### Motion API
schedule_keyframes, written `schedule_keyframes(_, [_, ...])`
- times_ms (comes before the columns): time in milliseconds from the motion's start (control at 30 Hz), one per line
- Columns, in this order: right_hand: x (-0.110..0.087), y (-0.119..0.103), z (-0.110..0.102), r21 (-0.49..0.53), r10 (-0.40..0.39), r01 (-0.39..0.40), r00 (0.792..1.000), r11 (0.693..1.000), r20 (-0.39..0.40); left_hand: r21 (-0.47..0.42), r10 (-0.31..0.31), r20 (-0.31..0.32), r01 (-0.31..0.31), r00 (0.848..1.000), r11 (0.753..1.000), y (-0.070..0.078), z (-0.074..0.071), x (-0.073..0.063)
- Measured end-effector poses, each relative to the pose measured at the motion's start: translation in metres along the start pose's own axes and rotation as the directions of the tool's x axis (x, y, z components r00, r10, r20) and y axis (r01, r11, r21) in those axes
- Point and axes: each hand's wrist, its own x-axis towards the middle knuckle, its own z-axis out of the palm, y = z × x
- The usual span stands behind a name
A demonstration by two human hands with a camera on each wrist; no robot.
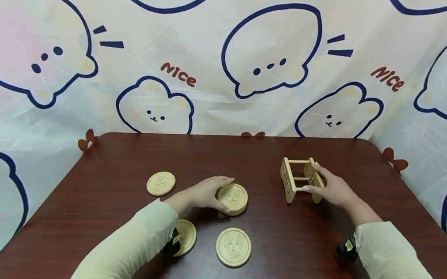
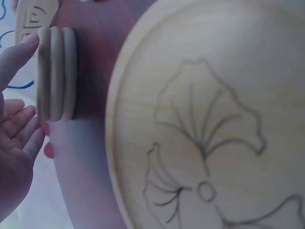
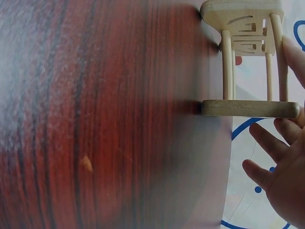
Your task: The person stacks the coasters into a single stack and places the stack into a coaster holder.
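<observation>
1. Where a black wrist strap crosses it, one flat disc is partly hidden from me.
2. The left hand pinches the stacked discs, which sit on the table between thumb and half-seen fingers.
3. The right hand grips the wooden rack by its partly covered right panel, the rungs reaching left of the fingers.

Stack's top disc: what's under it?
Under the top disc, the left wrist view shows two more discs, edge-on, then the table. Their faces are covered, so any pattern there can't be seen.
</observation>
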Motion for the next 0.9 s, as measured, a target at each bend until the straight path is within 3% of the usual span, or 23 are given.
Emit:
schedule_keyframes(267, [-0.001, 0.001, -0.002, 0.003, -0.014, 0.014, 1.0, 1.0, -0.001, -0.021, -0.039, -0.042, 0.039, 0.998, 0.999, -0.004, -0.013, -0.009])
schedule_keyframes(600, [-0.001, 0.0, 0.0, 0.004, -0.013, 0.013, 1.0, 1.0, 0.007, -0.031, -0.081, -0.104, 0.078, 0.991, 0.996, -0.012, -0.028, -0.03])
schedule_keyframes(900, [0.0, 0.001, 0.001, 0.012, -0.01, 0.01, 1.0, 1.0, -0.004, -0.041, -0.175, -0.142, 0.171, 0.974, 0.984, -0.022, -0.039, -0.05])
